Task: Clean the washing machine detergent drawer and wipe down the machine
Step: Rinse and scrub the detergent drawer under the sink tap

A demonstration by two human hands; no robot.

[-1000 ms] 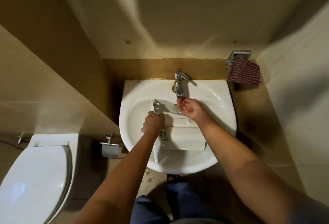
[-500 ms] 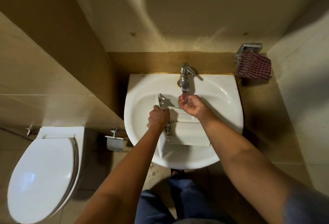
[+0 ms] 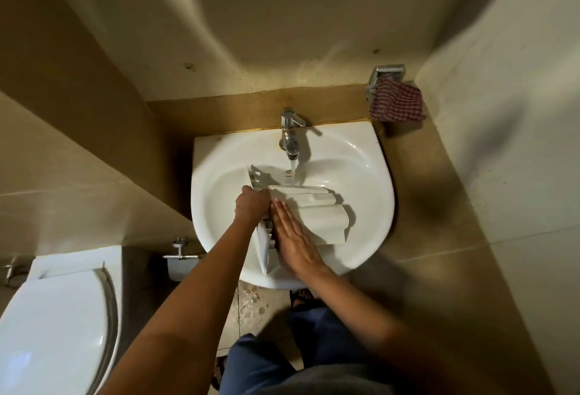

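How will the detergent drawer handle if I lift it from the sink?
Likely stiff: the detergent drawer looks like rigid moulded plastic, holding shape under the flat right hand. Probably slippery: the tap runs water by it and that hand looks wet. Probably light: thin hollow walls; the left hand grips one edge.

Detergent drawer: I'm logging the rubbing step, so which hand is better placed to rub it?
Probably right. The right hand lies flat on the detergent drawer, fingers straight; the left hand grips its edge.

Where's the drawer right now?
Head view, centre: the drawer lies in the sink, just in front of the running tap. The left hand grips its left side and the right hand lies flat on it.
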